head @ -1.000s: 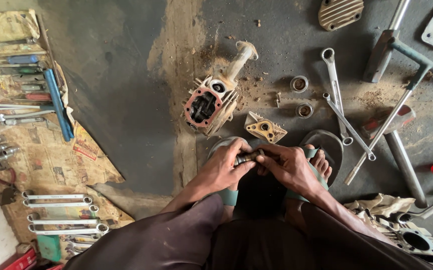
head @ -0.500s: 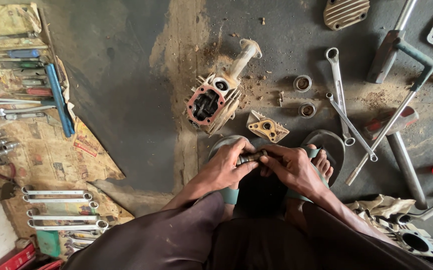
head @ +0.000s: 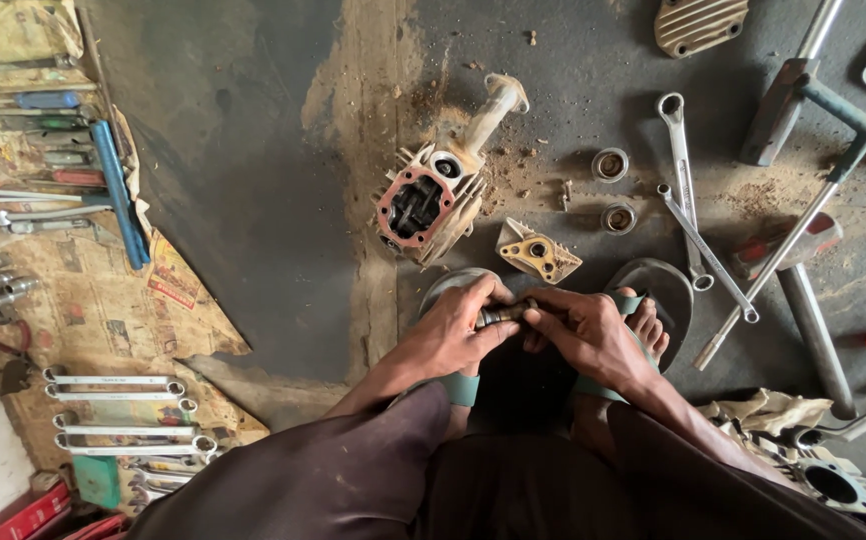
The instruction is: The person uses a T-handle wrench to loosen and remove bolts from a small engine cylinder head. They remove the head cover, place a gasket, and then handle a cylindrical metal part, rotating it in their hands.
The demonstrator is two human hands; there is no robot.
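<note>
The small metal shaft [head: 501, 315] lies crosswise between both hands, just above the sandalled feet on the floor. The left hand [head: 450, 335] pinches its left end, the right hand [head: 585, 335] its right (fingers closed tight), both equally near.

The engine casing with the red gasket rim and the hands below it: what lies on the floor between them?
In the head view, a small yellowish triangular metal cover lies between the engine casing and the hands.
</note>
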